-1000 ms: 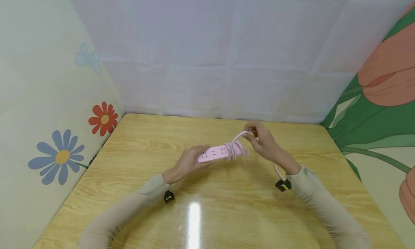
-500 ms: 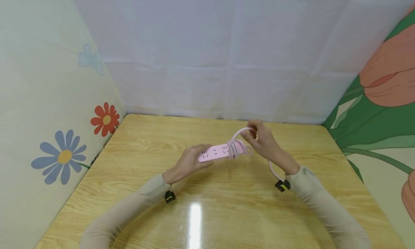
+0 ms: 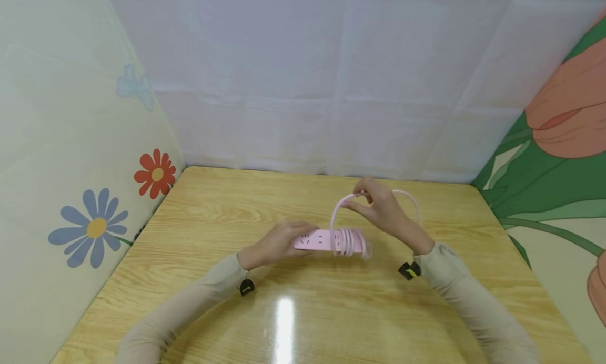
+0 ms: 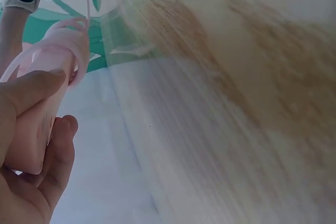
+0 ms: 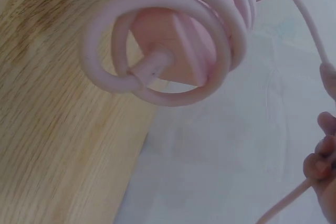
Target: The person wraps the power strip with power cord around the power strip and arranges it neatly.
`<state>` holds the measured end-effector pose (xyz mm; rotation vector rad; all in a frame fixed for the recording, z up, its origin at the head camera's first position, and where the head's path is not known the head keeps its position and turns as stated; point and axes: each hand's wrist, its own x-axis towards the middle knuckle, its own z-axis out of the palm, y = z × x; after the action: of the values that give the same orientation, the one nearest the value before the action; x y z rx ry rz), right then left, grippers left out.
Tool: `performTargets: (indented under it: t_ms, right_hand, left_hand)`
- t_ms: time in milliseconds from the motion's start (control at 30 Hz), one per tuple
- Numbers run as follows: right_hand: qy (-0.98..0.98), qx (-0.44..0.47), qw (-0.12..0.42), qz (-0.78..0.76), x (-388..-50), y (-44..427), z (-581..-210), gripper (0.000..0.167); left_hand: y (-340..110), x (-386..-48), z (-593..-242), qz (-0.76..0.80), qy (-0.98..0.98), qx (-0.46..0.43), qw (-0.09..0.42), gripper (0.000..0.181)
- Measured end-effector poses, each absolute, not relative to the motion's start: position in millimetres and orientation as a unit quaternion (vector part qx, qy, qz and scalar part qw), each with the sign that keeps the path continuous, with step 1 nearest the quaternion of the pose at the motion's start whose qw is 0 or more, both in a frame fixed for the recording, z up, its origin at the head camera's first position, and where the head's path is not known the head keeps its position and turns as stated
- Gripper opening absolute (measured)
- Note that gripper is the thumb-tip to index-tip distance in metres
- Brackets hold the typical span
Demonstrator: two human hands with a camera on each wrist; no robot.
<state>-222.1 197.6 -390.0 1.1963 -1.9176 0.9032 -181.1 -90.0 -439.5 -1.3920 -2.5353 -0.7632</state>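
Since ½ s ago the pwr strip (image 3: pixel 312 241) had dropped nearer the person & levelled out; the tail of the cord (image 3: pixel 347 242), then hanging below the R wrist, now arched up beyond it. L hand (image 3: pixel 279 241) gripped the strip's bare end, thumb on one flat face, fingers curled round the opp. side. R hand (image 3: pixel 381 206) pinched the cord btwn thumb & fingertips, pulling a smooth bow up from the strip. Strip = slim pink box, hard-looking, w/ dark slots, held over the table (image 3: pixel 236 206), centre-ish. Cord: round, pale pink, matte, several turns wound round the strip's R end; a short sleeve stuck out of that end face. Table: glossy yellow wood grain, w/ creased white cloth (image 3: pixel 265 90) behind.
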Motion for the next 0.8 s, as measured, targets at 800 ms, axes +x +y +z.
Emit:
performTargets:
  t_ms: [800]
  right_hand:
    - [-0.797,0.394,0.320,0.326,-245,211,-412,0.045]
  left_hand:
    - [-92,-179,-437,-0.379,-0.791,-0.470,0.093,0.056]
